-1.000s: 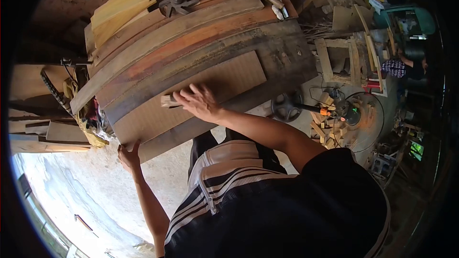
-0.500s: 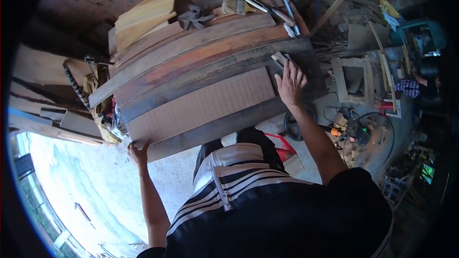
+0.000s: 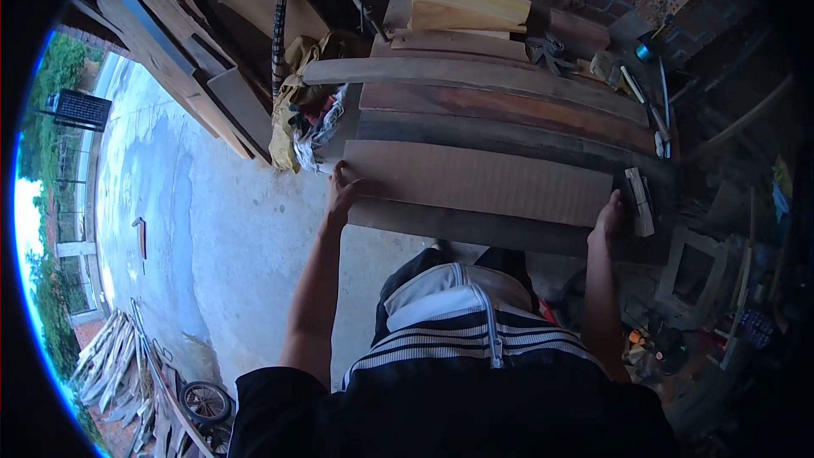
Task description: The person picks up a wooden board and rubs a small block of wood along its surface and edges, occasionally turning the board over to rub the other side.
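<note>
A long strip of ridged brown cardboard point(image 3: 483, 182) lies along the front of the plank-topped bench point(image 3: 475, 229). My left hand point(image 3: 341, 192) grips its left end, thumb over the top face. At the opposite end my right hand point(image 3: 607, 219) holds the near corner, fingers pressed together. Just beyond that hand a small wooden block point(image 3: 638, 202) rests on the dark board, with no finger on it.
Behind the cardboard are a curved grey plank point(image 3: 475, 75), pale yellow boards point(image 3: 466, 8), a brush point(image 3: 606, 69) and a blue spool point(image 3: 643, 52). A cloth bundle point(image 3: 309, 119) hangs at the bench's left. Boards point(image 3: 195, 59) lean at the upper left.
The view has swung left. My right hand has left the wooden block and come to the cardboard's right end. My left hand is still at the left end.
</note>
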Available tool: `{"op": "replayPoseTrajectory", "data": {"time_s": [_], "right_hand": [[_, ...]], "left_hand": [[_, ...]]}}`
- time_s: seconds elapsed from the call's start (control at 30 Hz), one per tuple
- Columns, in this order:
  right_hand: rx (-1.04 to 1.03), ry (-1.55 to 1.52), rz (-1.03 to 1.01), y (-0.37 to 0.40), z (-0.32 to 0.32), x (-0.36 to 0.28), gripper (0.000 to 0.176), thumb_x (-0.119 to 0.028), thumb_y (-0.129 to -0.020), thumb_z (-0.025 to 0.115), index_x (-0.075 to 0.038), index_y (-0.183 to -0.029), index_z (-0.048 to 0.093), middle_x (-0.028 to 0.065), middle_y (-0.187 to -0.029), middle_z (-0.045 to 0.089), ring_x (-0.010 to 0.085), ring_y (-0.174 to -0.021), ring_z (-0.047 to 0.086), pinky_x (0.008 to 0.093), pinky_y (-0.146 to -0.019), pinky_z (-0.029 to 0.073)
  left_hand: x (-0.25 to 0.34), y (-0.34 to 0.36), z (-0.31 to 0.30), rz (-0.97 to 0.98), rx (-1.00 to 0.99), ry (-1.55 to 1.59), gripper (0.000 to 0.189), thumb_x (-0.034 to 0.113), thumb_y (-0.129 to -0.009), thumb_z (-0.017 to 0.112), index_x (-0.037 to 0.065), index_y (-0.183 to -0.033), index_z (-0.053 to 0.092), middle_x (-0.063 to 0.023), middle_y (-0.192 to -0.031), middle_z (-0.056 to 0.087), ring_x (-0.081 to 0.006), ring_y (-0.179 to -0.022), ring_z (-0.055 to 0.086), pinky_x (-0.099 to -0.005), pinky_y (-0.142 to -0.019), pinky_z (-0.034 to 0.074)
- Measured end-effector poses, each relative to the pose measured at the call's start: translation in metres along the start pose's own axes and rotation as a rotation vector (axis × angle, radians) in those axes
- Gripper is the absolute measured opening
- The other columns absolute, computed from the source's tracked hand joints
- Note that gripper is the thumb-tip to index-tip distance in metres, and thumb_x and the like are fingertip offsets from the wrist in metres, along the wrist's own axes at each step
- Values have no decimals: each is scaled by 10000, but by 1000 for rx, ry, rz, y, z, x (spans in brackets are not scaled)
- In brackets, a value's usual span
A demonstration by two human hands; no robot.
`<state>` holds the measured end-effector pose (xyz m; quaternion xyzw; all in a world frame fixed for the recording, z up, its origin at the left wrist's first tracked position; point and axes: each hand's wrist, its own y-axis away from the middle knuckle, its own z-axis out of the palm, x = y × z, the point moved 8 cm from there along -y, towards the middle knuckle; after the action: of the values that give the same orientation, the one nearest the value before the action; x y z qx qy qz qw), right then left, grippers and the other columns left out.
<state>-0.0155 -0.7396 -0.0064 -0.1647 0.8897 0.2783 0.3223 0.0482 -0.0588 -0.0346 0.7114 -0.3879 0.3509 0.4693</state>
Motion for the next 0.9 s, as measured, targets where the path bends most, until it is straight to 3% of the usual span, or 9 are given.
{"op": "replayPoseTrajectory", "data": {"time_s": [0.07,0.13,0.37,0.43,0.5,0.57,0.67,0.8,0.9], "right_hand": [[51,-233,-46,11,-6,-2,626,-505,-991,338,-4,-1347,455,130,-1404,463,243,-1295,439,369,-1073,335],[-69,-1109,56,29,-3,-8,575,-464,-1006,319,-39,-1378,427,125,-1407,459,245,-1313,421,369,-1096,314],[77,-1077,-20,28,-1,-3,560,-425,-990,366,-40,-1396,388,129,-1476,363,228,-1334,389,370,-1111,273],[74,-1011,74,2,3,30,399,-402,-969,398,-100,-1192,533,48,-1178,561,179,-1100,533,356,-970,399],[133,-1060,73,24,-4,23,229,-382,-948,472,-208,-801,447,-59,-718,345,73,-627,354,278,-593,336],[153,-1130,-45,24,-8,20,314,-342,-957,495,-257,-688,357,-121,-586,264,30,-455,225,226,-419,180],[209,-974,21,-3,-1,50,354,-365,-952,484,-261,-651,330,-108,-576,272,30,-466,251,230,-430,203],[97,-1103,13,-32,15,71,271,-412,-943,449,-219,-753,447,-83,-679,350,61,-583,347,253,-549,291],[-65,-1009,-110,-11,6,57,268,-419,-938,440,-192,-796,460,-65,-723,363,65,-628,353,258,-590,309]], "left_hand": [[32,21,-2,44,-20,227,716,117,-759,704,47,-1375,345,-134,-1186,496,-237,-1086,513,-313,-942,426],[59,23,-14,178,-38,325,572,59,-781,672,42,-1274,382,-115,-1131,523,-215,-1069,528,-322,-923,431],[97,25,-18,309,-67,201,477,226,-866,702,17,-1177,408,-90,-1154,512,-179,-1097,499,-309,-955,386],[104,30,-19,292,-49,180,516,305,-886,679,16,-1225,420,-79,-1104,499,-178,-1096,482,-311,-973,360],[77,11,-21,329,-101,226,399,341,-969,541,22,-1202,487,-62,-1059,439,-204,-1143,443,-320,-1003,345],[78,14,-21,364,-94,322,450,410,-976,480,82,-1284,481,-92,-1185,433,-241,-1242,413,-428,-1094,288],[54,-13,-23,253,-154,240,584,478,-967,418,150,-1445,349,-101,-1446,267,-275,-1316,374,-456,-1105,286],[67,-3,-21,341,-144,179,550,439,-971,427,144,-1431,371,-104,-1456,300,-297,-1333,349,-445,-1103,283],[55,-10,-26,69,-83,471,514,420,-958,474,161,-1398,413,-79,-1433,360,-258,-1313,361,-399,-1078,297]]}}
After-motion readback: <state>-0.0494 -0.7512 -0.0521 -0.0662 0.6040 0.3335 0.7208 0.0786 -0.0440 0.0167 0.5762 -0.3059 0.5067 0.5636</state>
